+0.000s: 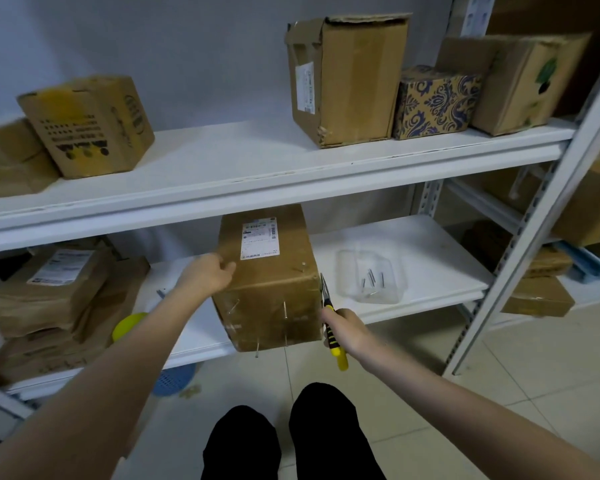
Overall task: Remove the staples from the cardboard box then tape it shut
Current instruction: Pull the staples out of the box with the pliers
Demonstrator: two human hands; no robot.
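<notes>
**Box braced on lower shelf, pliers at its right edge**

- The cardboard box (274,292) is seen on the lower shelf (430,271), with its near end overhanging the shelf's front edge. A shipping label (260,239) is stuck on its top face.
- Several metal staples (284,309) are seen sticking out of the near face. One more is seen on the top face near the right corner.
- The box's upper left edge is gripped by the left hand (207,273), with the fingers (226,268) curled against the cardboard.
- Yellow-and-black-handled pliers (327,304) are held in the right hand (345,330), with the fingers wrapped round the handles. The tip is pointed up, just beside the box's right near edge. Whether the jaws are apart cannot be told.
- A clear plastic tray (392,268) is placed on the same shelf, right of the box. A few loose metal pieces (371,277) are lying in it.
- More cardboard boxes are stacked at the left of the lower shelf and spread along the upper shelf (257,168).
</notes>
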